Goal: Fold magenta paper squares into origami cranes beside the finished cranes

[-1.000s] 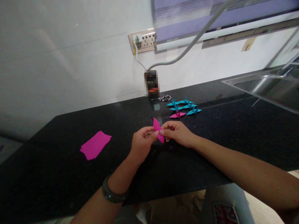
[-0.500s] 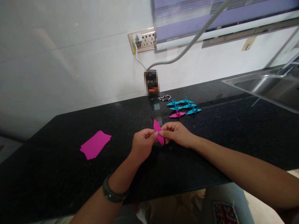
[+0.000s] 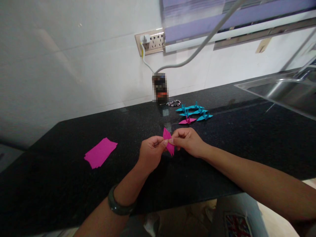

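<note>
Both hands pinch a folded pink origami paper [image 3: 167, 133], a narrow diamond shape pointed at top and bottom. My left hand [image 3: 151, 153] grips its left side between thumb and fingers. On the opposite side, my right hand [image 3: 189, 141] holds the middle edge, its thumb close to the left thumb. The fingertips behind the paper are partly hidden. Just beyond the right hand stands a finished pink paper crane [image 3: 187, 121], beside several blue paper cranes [image 3: 199, 112]. A stack of pink paper sheets [image 3: 101, 153] lies to the left of the hands.
The work surface is a black countertop [image 3: 61, 187] against a white wall. At the back are a beaded bracelet [image 3: 174, 103] and a pixelated dark object [image 3: 160, 87] below a cable [image 3: 192, 59]. A metal sink [image 3: 283, 89] is set in at the right.
The folded paper has turned slightly and dipped a little between the fingers. My right hand has shifted slightly to the right; the left stays nearly still.
</note>
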The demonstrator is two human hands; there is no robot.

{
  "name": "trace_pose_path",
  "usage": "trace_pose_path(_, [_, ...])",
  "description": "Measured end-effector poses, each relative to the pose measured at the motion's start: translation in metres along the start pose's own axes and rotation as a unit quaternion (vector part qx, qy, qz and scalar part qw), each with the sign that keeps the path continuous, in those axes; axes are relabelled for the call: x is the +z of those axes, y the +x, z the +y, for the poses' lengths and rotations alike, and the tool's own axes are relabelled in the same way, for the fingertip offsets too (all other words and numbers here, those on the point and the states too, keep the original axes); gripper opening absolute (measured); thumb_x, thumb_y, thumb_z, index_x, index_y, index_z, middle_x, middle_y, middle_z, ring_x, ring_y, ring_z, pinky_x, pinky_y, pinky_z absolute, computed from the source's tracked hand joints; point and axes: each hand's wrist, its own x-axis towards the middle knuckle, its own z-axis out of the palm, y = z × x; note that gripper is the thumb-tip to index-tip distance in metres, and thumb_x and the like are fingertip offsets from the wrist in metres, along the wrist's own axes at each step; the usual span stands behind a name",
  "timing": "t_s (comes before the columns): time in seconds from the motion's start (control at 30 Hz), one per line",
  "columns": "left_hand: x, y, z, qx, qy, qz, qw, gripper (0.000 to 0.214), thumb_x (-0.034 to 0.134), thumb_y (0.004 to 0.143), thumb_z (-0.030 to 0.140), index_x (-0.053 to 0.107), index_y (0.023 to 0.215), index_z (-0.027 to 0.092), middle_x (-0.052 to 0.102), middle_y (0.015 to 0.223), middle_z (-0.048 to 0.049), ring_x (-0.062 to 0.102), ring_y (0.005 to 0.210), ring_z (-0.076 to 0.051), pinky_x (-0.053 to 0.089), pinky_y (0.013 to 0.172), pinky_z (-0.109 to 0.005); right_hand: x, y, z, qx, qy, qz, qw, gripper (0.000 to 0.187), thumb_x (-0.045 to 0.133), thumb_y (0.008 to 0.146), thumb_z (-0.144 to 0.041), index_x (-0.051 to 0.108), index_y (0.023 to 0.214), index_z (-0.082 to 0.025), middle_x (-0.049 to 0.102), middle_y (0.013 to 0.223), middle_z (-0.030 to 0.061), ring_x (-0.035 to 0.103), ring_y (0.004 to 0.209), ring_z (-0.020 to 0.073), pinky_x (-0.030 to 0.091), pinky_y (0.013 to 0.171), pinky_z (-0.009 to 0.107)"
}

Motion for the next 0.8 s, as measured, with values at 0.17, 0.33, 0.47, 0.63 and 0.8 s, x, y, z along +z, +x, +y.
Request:
trace_pose_path(0.17, [-0.0007,0.0025,-0.0034,-0.059,-0.058,-0.038,0.996,0.026,0.057,0.074,0.036,0.062,0.082,0.012,0.065,0.07,-0.0033,0.059,0.063,-0.012,0.048,0.066,-0.026,0.0037,0.0009,-0.0011,-0.01,0.022,0.055,0.998,0.019,0.064,0.067,-0.029,0.06,0.062,-0.012,0.055,0.051,-0.0023,0.046,0.044,0.0064,0.035,0.045,0.02])
trace_pose_path(0.33, [-0.0007,0.0018,-0.002,-0.105,-0.036,-0.075,0.991,0.028,0.054,0.076,0.039,0.06,0.085,0.013,0.065,0.076,-0.0053,0.06,0.063,-0.012,0.047,0.059,-0.024,0.002,0.0023,-0.0012,-0.019,0.025,0.077,0.997,0.019,0.064,0.067,-0.03,0.063,0.063,-0.011,0.056,0.052,-0.0014,0.046,0.046,0.0066,0.036,0.047,0.021])
trace_pose_path(0.47, [-0.0012,0.0014,-0.0016,-0.092,-0.027,-0.059,0.994,0.023,0.054,0.076,0.036,0.058,0.078,0.013,0.06,0.067,-0.002,0.055,0.057,-0.009,0.045,0.056,-0.022,0.001,0.0034,0.0027,-0.022,0.063,0.063,0.996,0.022,0.062,0.071,-0.032,0.061,0.061,-0.012,0.054,0.053,-0.0017,0.046,0.045,0.006,0.036,0.046,0.021])
trace_pose_path(0.63, [-0.0032,-0.0002,-0.0021,-0.109,-0.167,-0.125,0.972,0.028,0.049,0.079,0.039,0.049,0.065,0.015,0.046,0.056,0.0033,0.047,0.051,-0.008,0.045,0.052,-0.023,0.001,0.0031,0.008,0.007,0.176,-0.015,0.984,0.022,0.062,0.072,-0.032,0.06,0.089,-0.018,0.058,0.071,-0.0022,0.051,0.051,0.006,0.042,0.048,0.02])
trace_pose_path(0.8, [-0.0029,-0.0031,-0.0008,-0.165,-0.217,-0.23,0.934,0.022,0.051,0.077,0.035,0.052,0.068,0.015,0.046,0.056,0.0019,0.051,0.054,-0.011,0.047,0.054,-0.027,0.0004,0.0001,0.006,-0.009,0.162,-0.101,0.982,0.017,0.063,0.072,-0.027,0.057,0.084,-0.016,0.062,0.068,0.0,0.057,0.057,0.0093,0.041,0.049,0.02])
